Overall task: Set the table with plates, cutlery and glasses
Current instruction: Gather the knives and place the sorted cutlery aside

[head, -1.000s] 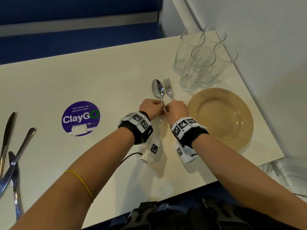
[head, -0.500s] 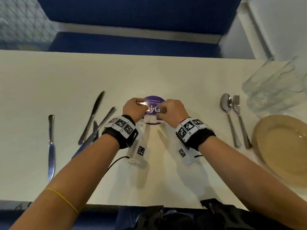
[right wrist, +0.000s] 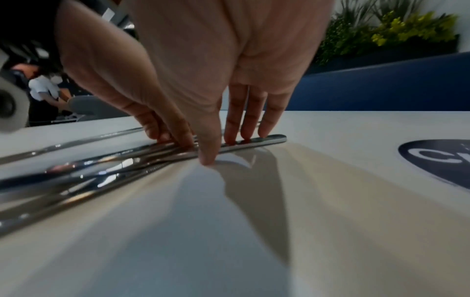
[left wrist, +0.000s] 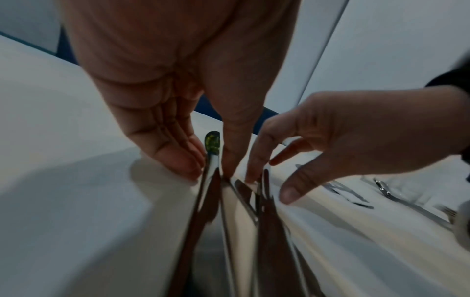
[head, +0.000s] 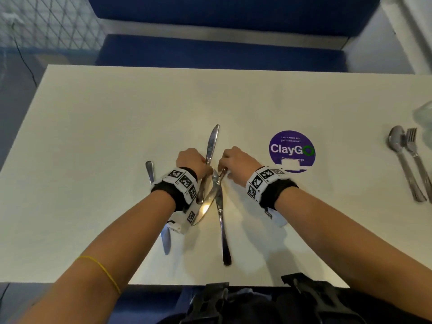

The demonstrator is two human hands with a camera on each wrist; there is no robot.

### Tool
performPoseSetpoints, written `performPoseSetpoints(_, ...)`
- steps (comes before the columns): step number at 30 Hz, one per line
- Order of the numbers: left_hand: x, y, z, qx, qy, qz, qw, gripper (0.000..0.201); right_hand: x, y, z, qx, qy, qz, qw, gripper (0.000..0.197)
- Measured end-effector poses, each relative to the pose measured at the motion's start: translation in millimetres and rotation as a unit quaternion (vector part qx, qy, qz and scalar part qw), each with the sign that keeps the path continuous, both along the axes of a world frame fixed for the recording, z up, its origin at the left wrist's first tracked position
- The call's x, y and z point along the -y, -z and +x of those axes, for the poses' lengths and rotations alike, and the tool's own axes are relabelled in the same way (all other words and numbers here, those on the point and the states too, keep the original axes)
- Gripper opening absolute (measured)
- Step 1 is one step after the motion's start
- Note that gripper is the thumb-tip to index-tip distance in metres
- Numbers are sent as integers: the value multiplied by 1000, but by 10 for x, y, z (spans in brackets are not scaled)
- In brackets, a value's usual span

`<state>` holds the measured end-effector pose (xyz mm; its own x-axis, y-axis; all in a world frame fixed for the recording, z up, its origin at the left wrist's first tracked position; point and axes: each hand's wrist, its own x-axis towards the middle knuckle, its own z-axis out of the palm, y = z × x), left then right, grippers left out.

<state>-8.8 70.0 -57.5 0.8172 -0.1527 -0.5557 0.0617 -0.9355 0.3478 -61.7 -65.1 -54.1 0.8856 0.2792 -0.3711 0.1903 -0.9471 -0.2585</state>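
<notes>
Several loose pieces of cutlery lie crossed in the middle of the white table (head: 93,136). My left hand (head: 191,160) pinches a knife (head: 213,139) that points away from me, fingers (left wrist: 178,158) on one side and thumb on the other. My right hand (head: 235,162) pinches the handle (right wrist: 274,139) of a second knife (head: 203,210), whose blade points near-left. A third utensil (head: 224,239) lies under them, handle towards me. Another knife (head: 166,239) is partly hidden by my left wrist. A spoon (head: 396,146) and fork (head: 415,157) lie side by side at the right.
A round purple ClayGo sticker (head: 292,149) is on the table just right of my right hand. Clear glass (head: 424,118) shows at the far right edge. A blue bench (head: 210,50) runs along the far side, and the near table edge is close to my body.
The view swung left. Both hands left the spoon and fork beside the plate, passed over the sticker, and now pinch knives in the crossed pile. Plate and glasses have slid out of view.
</notes>
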Motion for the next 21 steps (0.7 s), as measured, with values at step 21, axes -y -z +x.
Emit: performPoseSetpoints(21,-458,-246,315,89,-120,-164,975,36,-77,-111,185,-92,-144,-94,981,22)
